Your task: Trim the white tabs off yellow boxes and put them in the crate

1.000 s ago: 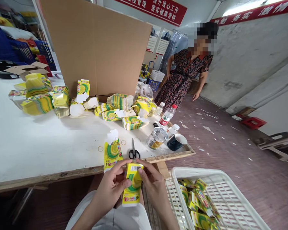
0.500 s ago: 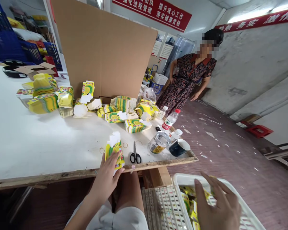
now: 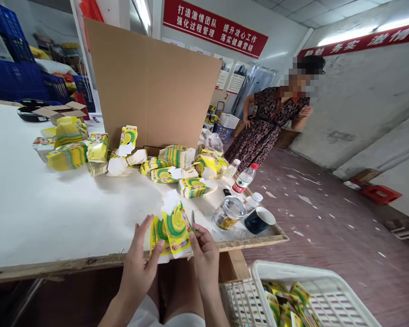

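Note:
At the table's front edge, my left hand (image 3: 141, 256) grips the left side of some flattened yellow cartons (image 3: 159, 229), thumb lying over them. My right hand (image 3: 204, 247) pinches the right edge of the upper flattened yellow carton (image 3: 176, 229), which is printed with green swirls and has a white flap sticking up. This carton lies slanted across the others. Beyond my right fingers a bit of the scissors (image 3: 192, 217) shows; their handles are hidden.
Stacked yellow cartons (image 3: 177, 156) line the back, before a large cardboard sheet (image 3: 150, 86). A clear jar (image 3: 229, 212), a dark mug (image 3: 259, 220) and a red-capped bottle (image 3: 244, 179) stand right. Below is a white basket (image 3: 241, 299) of yellow packs. A person (image 3: 269, 118) stands beyond.
My right hand has moved left from over the basket to the cartons and taken hold of one. The upper carton is now turned aslant. The standing person has raised a hand.

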Action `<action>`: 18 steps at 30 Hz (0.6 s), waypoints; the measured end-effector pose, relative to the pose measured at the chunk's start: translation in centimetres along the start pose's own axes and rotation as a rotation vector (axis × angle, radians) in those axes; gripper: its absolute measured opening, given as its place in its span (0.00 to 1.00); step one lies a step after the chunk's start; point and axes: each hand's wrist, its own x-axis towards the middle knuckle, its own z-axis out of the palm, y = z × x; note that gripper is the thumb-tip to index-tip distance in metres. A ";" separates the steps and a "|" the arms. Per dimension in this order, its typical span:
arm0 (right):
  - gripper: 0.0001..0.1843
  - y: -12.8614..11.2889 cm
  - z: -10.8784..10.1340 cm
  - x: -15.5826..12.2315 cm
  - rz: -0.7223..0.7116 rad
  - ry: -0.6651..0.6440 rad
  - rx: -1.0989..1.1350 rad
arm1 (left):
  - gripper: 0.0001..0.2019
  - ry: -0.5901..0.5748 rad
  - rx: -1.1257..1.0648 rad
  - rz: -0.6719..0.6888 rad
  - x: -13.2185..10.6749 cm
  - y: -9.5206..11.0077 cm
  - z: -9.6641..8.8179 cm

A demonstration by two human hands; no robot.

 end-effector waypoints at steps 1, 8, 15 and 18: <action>0.23 -0.3 -0.1 0.5 0.015 -0.005 0.033 | 0.26 0.058 -0.018 -0.015 0.1 0.2 -0.1; 0.25 -2.3 -0.9 -0.1 0.085 -0.067 0.210 | 0.27 0.098 -0.482 -0.199 0.2 0.7 -0.3; 0.21 -0.9 -1.6 -5.6 0.321 -0.136 0.451 | 0.22 -0.416 -1.110 -0.520 -1.0 1.8 0.1; 0.20 0.0 -2.1 -6.3 0.339 -0.156 0.447 | 0.21 -0.459 -1.168 -0.595 -1.3 2.2 0.6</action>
